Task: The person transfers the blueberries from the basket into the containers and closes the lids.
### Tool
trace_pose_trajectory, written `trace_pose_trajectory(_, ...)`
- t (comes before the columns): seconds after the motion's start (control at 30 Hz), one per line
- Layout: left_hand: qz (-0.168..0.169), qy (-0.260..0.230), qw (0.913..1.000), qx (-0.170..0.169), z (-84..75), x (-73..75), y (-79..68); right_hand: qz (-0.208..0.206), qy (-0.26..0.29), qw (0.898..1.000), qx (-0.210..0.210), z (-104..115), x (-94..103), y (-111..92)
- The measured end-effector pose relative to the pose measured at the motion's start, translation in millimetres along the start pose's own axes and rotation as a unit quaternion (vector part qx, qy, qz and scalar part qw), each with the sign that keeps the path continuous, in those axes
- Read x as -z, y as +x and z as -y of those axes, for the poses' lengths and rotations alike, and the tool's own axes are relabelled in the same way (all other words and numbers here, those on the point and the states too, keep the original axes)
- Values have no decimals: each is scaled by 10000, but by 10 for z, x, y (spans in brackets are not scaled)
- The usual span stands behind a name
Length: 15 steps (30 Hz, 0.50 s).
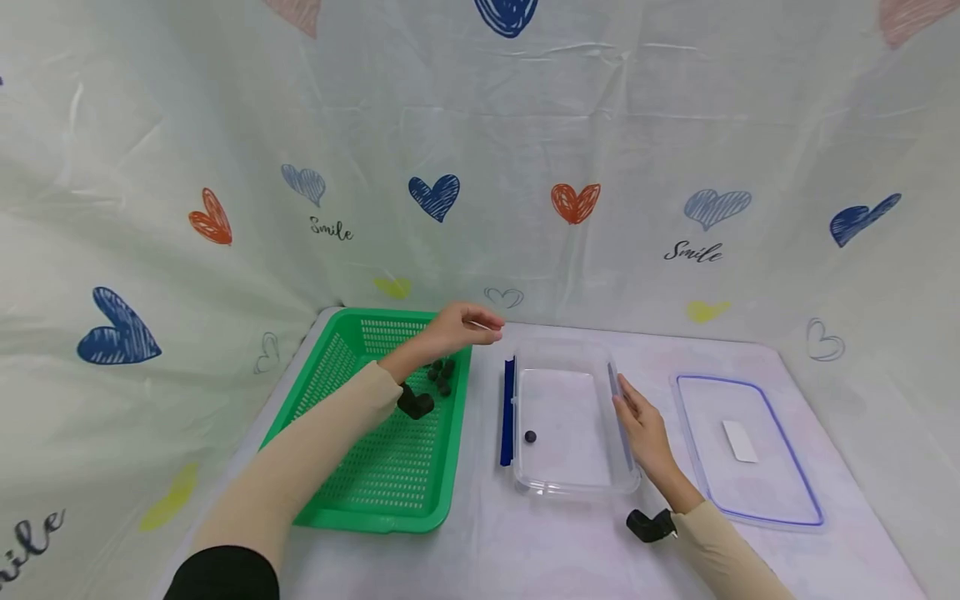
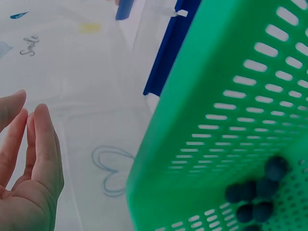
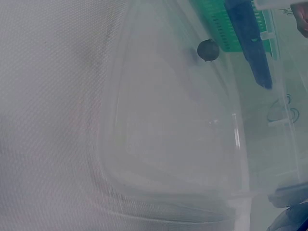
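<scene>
My left hand [image 1: 465, 325] is raised over the far right corner of the green basket [image 1: 446, 492], nothing visible in it. In the left wrist view, its thumb stands apart from the nearly straight fingers [image 2: 44, 144]. Several small dark balls [image 1: 442, 375] lie in the basket, partly behind the left wrist. A clear plastic box [image 1: 577, 490] stands right of the basket, holding a single dark ball [image 1: 530, 436] near its left wall. Against the box's right side rests my right hand [image 1: 647, 429], fingers mostly straight. Only a dim bit of that hand shows in the right wrist view.
A clear lid with a blue seal [image 1: 772, 521] lies at the right, a white label [image 1: 739, 441] on it. The box's blue latch flap [image 1: 508, 412] sticks out toward the basket. A heart-print sheet [image 1: 510, 133] hangs behind the table.
</scene>
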State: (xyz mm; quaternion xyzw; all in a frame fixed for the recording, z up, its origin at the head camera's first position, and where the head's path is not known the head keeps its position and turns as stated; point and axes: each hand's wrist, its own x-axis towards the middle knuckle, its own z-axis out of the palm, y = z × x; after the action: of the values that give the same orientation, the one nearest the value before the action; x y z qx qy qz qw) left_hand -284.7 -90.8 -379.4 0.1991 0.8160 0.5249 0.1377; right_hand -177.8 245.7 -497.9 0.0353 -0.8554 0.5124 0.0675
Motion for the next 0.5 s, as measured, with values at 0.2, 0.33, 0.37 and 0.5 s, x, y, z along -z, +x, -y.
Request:
trace_pose_trajectory(0.2,-204,-210,9996,18,85,137,-84,-6,-10,10000,78,8,8,8)
trace_pose_trajectory(0.33,-308,-207,9992,123,157,217,-153,-21,-46,9999,123,24,7,6)
trace_pose_trajectory(0.37,-320,-204,9992,150,177,235,-175,-16,-56,9999,126,24,6,5)
trace_pose_trajectory(0.5,-364,-208,9988,262,254,295,-262,39,-69,9999,80,-8,-1,10)
